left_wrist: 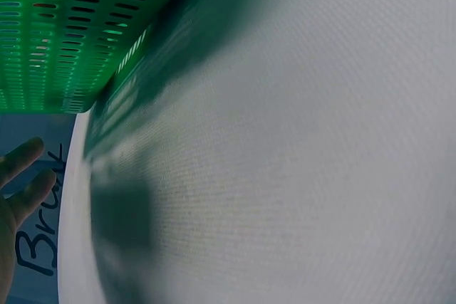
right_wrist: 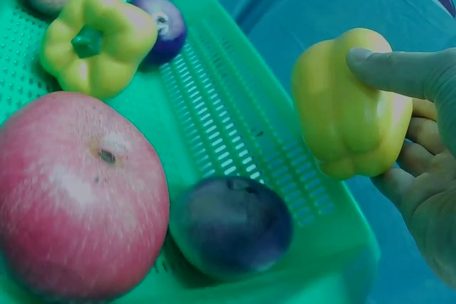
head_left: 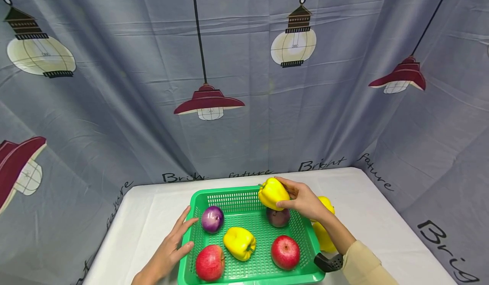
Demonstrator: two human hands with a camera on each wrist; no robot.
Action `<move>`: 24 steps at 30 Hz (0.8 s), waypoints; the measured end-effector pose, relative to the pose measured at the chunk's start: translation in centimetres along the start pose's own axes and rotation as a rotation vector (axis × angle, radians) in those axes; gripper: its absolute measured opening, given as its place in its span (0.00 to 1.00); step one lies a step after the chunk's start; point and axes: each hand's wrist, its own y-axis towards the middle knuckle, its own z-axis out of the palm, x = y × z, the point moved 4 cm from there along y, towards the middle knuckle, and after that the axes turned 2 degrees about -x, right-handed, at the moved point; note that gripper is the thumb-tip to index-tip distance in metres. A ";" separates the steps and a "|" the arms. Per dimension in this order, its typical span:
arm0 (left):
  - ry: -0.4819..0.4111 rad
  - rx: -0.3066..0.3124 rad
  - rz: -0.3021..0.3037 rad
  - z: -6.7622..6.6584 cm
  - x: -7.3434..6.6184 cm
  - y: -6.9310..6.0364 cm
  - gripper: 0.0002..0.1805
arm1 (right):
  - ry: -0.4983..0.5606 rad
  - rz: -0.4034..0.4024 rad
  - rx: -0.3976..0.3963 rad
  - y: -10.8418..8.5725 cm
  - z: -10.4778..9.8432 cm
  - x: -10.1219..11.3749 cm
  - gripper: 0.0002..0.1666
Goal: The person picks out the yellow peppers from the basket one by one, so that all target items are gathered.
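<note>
My right hand point(head_left: 303, 200) grips a yellow bell pepper point(head_left: 273, 194) above the far right part of a green plastic basket point(head_left: 250, 279). In the right wrist view the thumb lies across the held pepper point(right_wrist: 349, 105). Beneath it in the basket is a dark purple round fruit point(head_left: 278, 218). Another yellow bell pepper point(head_left: 239, 243) lies mid-basket, with a purple round fruit point(head_left: 212, 219) behind it on the left. Red apples point(head_left: 210, 263) point(head_left: 285, 252) sit at the near left and near right. My left hand point(head_left: 170, 244), fingers spread, is beside the basket's left wall.
More yellow peppers point(head_left: 324, 236) lie on the white tablecloth point(head_left: 386, 221) right of the basket, partly behind my right forearm. A grey curtain point(head_left: 244, 149) printed with lamps hangs behind the table. A black wrist device point(head_left: 328, 262) sits near my right sleeve.
</note>
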 end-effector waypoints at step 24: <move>0.005 0.002 -0.003 0.1 0.3 -0.1 0.31 | -0.061 0.014 -0.105 -2.7 -3.9 -1.3 0.46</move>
